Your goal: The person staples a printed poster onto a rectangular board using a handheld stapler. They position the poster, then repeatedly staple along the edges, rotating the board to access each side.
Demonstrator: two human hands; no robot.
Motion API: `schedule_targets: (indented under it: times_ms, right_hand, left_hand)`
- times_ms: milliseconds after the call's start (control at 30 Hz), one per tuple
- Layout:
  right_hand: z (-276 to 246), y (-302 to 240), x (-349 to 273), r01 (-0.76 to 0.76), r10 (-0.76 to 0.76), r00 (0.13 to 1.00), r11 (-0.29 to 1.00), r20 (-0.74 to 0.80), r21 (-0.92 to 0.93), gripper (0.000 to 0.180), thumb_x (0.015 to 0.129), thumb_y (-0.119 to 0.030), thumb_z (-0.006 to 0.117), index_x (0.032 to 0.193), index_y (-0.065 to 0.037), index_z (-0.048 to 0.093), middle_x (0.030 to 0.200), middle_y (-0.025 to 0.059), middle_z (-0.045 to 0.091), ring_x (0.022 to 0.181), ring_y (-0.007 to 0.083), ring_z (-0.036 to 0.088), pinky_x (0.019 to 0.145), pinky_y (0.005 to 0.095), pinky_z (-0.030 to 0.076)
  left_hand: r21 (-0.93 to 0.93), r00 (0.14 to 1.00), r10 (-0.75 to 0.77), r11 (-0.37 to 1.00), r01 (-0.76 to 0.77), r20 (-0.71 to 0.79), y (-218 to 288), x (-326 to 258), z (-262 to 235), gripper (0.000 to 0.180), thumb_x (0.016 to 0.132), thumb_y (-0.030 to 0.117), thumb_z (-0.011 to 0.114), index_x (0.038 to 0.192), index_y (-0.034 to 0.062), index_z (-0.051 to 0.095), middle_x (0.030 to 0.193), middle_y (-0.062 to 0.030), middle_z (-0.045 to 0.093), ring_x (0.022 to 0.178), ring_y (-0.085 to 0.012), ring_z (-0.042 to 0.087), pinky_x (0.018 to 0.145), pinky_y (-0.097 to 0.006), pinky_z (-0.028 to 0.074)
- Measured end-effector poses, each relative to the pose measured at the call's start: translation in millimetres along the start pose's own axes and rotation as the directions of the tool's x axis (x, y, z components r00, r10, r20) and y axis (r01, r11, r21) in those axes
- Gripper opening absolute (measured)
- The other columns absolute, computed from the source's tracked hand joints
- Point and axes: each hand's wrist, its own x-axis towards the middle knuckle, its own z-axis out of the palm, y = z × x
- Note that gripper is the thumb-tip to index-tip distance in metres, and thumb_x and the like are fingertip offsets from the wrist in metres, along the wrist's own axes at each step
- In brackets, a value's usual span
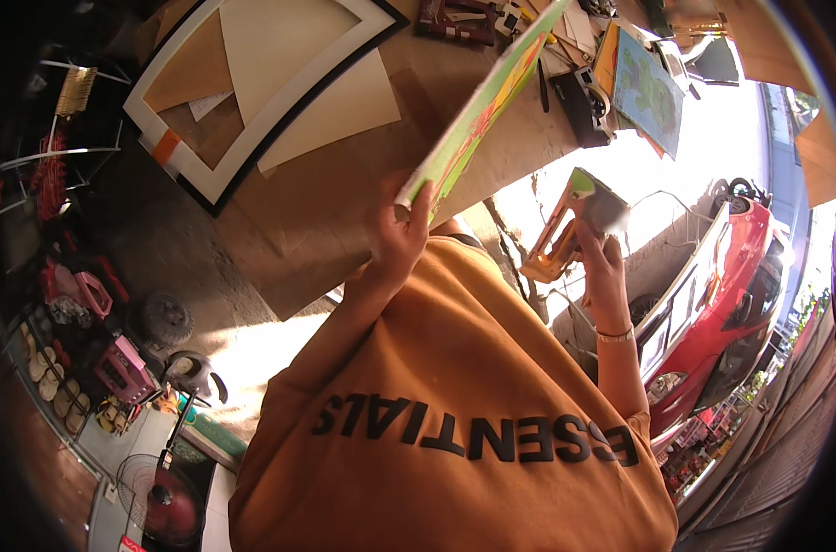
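Observation:
My left hand (401, 228) is closed round the lower corner of a thin painted canvas (478, 129). The canvas stands tilted, almost edge-on to me, and its green, yellow and red face shows on the right side. Out to the right, my right hand (604, 271) grips a hand-held staple gun (565, 230) with an open loop handle. Bright light washes out part of that tool. Staple gun and canvas are apart from each other.
A brown work table (344, 202) carries a black frame with a white border (220, 189), a tape dispenser (588, 106) and a blue painting (650, 87). A red car (744, 304) is at the right. A fan (160, 497) stands at the lower left.

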Motion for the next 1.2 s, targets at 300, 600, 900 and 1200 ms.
schedule_targets:
  times_ms: [300, 600, 900, 1200]
  right_hand:
    - [-21, 13, 55, -0.008, -0.005, 0.994, 0.992, 0.106, 0.123, 0.032, 0.100, -0.029, 0.063, 0.102, 0.003, 0.068, 0.083, 0.0003, 0.063, 0.078, 0.0074, 0.052, 0.069, 0.0263, 0.042]
    - [-91, 33, 134, 0.038, -0.066, 0.973, 0.991, 0.223, 0.126, 0.032, 0.102, -0.029, 0.061, 0.107, 0.003, 0.062, 0.086, 0.0036, 0.063, 0.067, 0.0058, 0.053, 0.057, 0.0232, 0.042]
    - [-135, 76, 181, 0.144, -0.200, 0.960, 0.953, 0.196, 0.266, 0.033, 0.102, -0.026, 0.060, 0.102, 0.006, 0.067, 0.076, 0.0026, 0.064, 0.066, 0.0075, 0.053, 0.058, 0.0273, 0.042]
    - [-158, 84, 179, 0.086, -0.114, 0.974, 0.986, 0.194, 0.145, 0.038, 0.099, -0.033, 0.063, 0.094, 0.004, 0.066, 0.064, 0.0018, 0.057, 0.058, 0.0096, 0.048, 0.053, 0.0324, 0.040]
  left_hand:
    - [0.286, 0.901, 0.407, 0.855, -0.433, 0.148, 145, 162, 6, 0.022, 0.098, 0.021, 0.072, 0.093, 0.0005, 0.066, 0.071, 0.0066, 0.060, 0.064, 0.0024, 0.048, 0.055, -0.016, 0.036]
    - [0.658, 0.838, 0.072, 0.583, -0.476, 0.542, 228, 184, 111, 0.017, 0.096, 0.011, 0.070, 0.103, 0.0007, 0.058, 0.084, -0.0083, 0.070, 0.070, -0.0091, 0.063, 0.066, -0.028, 0.050]
    - [0.717, 0.777, 0.037, 0.359, -0.598, 0.629, 179, 152, 186, 0.020, 0.093, 0.011, 0.071, 0.101, 0.0037, 0.055, 0.078, -0.0146, 0.069, 0.068, -0.0330, 0.068, 0.061, -0.039, 0.050]
    - [0.690, 0.714, -0.070, 0.337, -0.641, 0.697, 181, 164, 232, 0.015, 0.097, 0.013, 0.066, 0.100, 0.0037, 0.054, 0.077, -0.0151, 0.066, 0.069, -0.0334, 0.067, 0.059, -0.042, 0.048]
